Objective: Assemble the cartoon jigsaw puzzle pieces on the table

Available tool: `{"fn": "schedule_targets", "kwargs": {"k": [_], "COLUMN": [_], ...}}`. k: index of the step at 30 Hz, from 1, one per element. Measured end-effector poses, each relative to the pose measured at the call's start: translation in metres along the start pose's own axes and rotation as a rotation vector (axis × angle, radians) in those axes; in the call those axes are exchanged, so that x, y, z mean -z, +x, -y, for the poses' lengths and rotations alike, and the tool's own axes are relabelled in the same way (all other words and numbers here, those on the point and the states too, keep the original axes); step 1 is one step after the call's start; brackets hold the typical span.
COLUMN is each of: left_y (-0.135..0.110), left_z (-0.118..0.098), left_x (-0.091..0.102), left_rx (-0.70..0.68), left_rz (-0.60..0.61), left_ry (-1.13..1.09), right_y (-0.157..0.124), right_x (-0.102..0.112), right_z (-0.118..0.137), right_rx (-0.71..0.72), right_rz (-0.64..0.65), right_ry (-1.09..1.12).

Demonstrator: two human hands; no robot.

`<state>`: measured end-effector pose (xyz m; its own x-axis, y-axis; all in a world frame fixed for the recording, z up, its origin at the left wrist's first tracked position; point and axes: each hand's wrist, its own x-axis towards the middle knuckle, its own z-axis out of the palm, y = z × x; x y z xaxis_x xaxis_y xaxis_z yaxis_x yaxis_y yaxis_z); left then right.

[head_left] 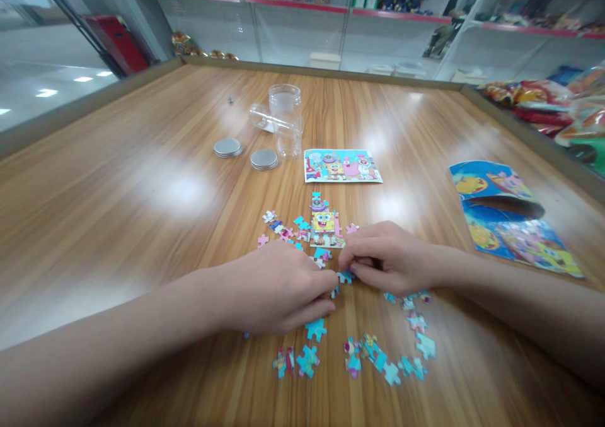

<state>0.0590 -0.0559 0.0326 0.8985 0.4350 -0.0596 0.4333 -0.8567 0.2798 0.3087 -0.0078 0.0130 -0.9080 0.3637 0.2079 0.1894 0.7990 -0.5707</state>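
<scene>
My left hand (283, 288) is closed low over the table, with a small blue jigsaw piece (334, 290) at its fingertips. Facing it, my right hand (392, 257) has curled fingers pinching at a blue jigsaw piece (346, 277) on the wood. Just beyond both hands lies a partly joined jigsaw section (324, 222) with a yellow square cartoon face. Loose pieces (283, 231) are scattered left of it, some partly hidden by my left hand. Nearer to me lie several more loose pieces (378, 356). A picture card (343, 166) with cartoon figures lies past the joined section.
Two clear plastic jars, one upright (286, 102) and one on its side (262, 116), stand near two silver lids (263, 159). A blue printed packet (515, 219) lies at right. Snack bags (529, 102) sit beyond the right edge; shelves line the back, where a person (447, 20) shows.
</scene>
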Motion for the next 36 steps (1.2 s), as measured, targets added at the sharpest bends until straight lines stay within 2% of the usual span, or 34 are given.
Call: {"fn": "schedule_targets", "kwargs": {"k": [36], "left_y": [-0.0010], "left_z": [0.0001], "left_x": [0.0007], "left_rx": [0.003], "left_rz": [-0.026], "left_ry": [-0.032], "right_y": [0.0004], "right_x": [-0.0009], "right_z": [0.0001], "right_rx": [0.010], "right_rz": [0.003], "right_ry": [-0.006]}}
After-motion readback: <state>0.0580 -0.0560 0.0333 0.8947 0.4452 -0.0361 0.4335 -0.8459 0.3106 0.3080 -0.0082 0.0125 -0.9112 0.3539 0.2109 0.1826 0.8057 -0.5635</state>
